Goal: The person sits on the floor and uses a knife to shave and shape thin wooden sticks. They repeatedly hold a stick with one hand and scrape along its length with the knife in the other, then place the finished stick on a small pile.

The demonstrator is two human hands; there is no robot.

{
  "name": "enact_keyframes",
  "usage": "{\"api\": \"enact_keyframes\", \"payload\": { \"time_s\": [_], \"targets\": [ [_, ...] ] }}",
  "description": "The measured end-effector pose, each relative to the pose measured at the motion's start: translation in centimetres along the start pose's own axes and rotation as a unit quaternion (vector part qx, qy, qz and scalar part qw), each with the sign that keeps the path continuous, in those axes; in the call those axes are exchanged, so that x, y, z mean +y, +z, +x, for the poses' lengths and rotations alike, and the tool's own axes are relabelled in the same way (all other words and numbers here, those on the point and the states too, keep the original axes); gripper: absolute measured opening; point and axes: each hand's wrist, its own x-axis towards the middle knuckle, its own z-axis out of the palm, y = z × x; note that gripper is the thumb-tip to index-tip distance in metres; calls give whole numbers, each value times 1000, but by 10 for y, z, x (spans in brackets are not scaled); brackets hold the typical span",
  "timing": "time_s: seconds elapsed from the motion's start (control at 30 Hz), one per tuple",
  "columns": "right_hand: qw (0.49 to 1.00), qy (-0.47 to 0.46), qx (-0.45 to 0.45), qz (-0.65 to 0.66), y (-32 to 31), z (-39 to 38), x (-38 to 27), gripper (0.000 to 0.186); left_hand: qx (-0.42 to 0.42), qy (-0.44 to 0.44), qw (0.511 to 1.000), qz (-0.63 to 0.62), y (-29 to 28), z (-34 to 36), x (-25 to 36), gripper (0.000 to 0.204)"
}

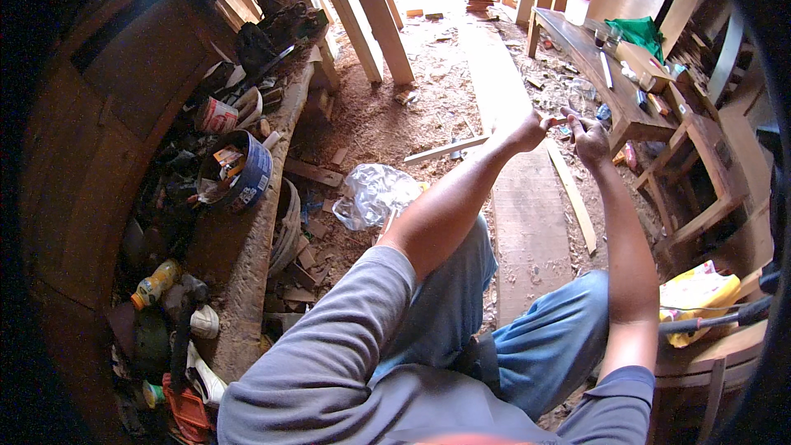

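Both my arms reach forward over a long wide wooden plank (531,235) that runs away between my knees. My left hand (527,132) is closed, its fingertips pinched close to those of my right hand (590,138). The right hand is closed too, with one finger pointing up and forward. Something small and thin may be between the fingertips, but it is too small to make out. Under the hands, a narrow pale wood strip (572,196) leans along the plank's right edge. Another strip (446,150) lies to the left of the plank.
A cluttered bench (257,257) on the left holds a blue tub (254,171), a yellow bottle (156,283) and tools. Crumpled clear plastic (375,196) lies on the shavings-covered floor. At right stand a low wooden table (581,58), a wooden frame (700,169) and a yellow bag (700,301).
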Motion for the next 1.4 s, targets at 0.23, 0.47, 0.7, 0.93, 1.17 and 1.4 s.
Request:
{"api": "enact_keyframes", "payload": {
  "time_s": [0.23, 0.47, 0.7, 0.93, 1.17, 1.4],
  "targets": [
    [1000, 17, -4, -22, -1, -3, -7, 34, -15, 9, 999, -36, -4, -2, 3, 64],
    [999, 28, 3, -40, -1, -3, -7, 34, -54, 0, 997, -57, -16, -8, 10, 59],
    [999, 43, 11, -25, -1, -1, -1, 33, -44, 23, 998, -41, -4, -2, 3, 63],
    [999, 38, 2, -30, -1, -1, 0, 33, -27, 25, 999, -38, 4, 1, -1, 61],
    [998, -1, 20, -65, 0, 2, 5, 32, -29, 12, 999, -30, -3, 0, 3, 63],
    [997, 5, 21, -72, 1, 1, 8, 31, 12, -2, 1000, 23, -3, -2, 4, 66]
  ]
}}
